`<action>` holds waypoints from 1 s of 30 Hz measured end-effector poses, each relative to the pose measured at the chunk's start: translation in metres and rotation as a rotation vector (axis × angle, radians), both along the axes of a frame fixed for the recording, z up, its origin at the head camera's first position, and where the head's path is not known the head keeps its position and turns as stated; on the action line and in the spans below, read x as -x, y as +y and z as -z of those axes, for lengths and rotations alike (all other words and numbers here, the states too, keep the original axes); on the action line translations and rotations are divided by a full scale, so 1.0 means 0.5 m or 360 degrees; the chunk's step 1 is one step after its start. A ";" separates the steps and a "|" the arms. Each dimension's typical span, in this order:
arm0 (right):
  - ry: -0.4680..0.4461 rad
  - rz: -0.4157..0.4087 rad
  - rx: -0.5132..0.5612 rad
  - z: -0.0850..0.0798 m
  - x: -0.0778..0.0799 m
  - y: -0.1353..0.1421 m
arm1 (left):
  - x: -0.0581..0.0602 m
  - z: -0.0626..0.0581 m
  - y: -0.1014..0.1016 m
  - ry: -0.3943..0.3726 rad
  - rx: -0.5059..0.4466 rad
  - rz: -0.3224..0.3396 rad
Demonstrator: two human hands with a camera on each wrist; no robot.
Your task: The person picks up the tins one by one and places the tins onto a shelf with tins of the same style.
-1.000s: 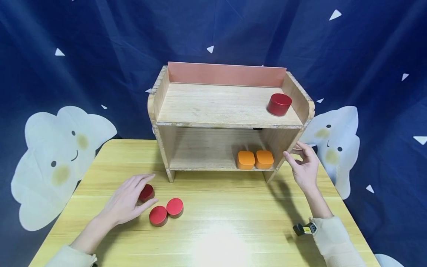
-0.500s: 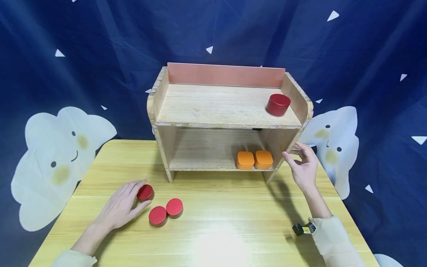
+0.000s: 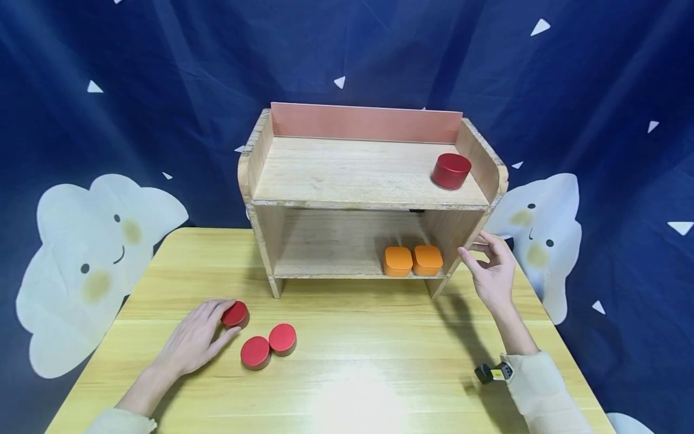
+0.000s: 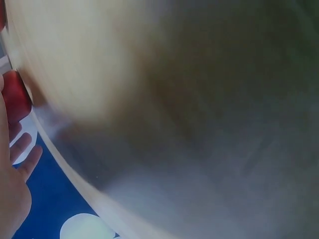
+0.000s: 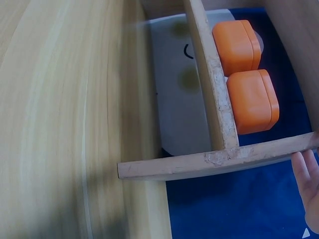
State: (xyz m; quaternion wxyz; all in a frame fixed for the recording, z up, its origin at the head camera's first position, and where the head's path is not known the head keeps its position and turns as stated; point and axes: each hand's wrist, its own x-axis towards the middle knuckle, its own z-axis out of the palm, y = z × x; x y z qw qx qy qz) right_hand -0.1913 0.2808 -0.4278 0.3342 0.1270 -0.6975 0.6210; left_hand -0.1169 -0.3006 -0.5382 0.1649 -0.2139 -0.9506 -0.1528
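My left hand [image 3: 194, 337] holds a round red tin [image 3: 237, 314] on the left of the table, fingertips at its far side and thumb at its near side. In the left wrist view this red tin [image 4: 16, 97] shows beside the fingers [image 4: 22, 148]. Just to the right stand two more red tins, a nearer one [image 3: 255, 352] and a farther one [image 3: 283, 339], almost touching. My right hand [image 3: 494, 274] touches the right side panel of the wooden shelf [image 3: 352, 204], thumb near the front edge. In the right wrist view its fingertips [image 5: 297, 159] meet that panel [image 5: 199, 164] from outside.
A larger red tin [image 3: 452, 170] stands at the right of the shelf's top board. Two orange boxes, one left [image 3: 398, 261] and one right [image 3: 427, 260], sit side by side on the lower board. Behind the table [image 3: 347, 337] hangs a dark blue curtain [image 3: 217, 60].
My left hand has drawn back a little to the left and lowered, its fingers closing onto the red tin. The right hand stays at the shelf's side panel.
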 end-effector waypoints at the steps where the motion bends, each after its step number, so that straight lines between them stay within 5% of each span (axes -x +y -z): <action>1: -0.0001 -0.0001 0.0004 0.001 0.000 -0.001 | 0.000 0.001 0.000 0.0001 0.0003 0.0001; 20: 0.0030 -0.0014 0.0013 -0.001 -0.002 -0.003 | 0.013 0.011 0.003 0.0085 0.0016 0.0013; 30: 0.0049 -0.0049 0.0048 -0.002 -0.002 -0.003 | 0.019 -0.017 0.008 0.0219 -0.0012 0.0043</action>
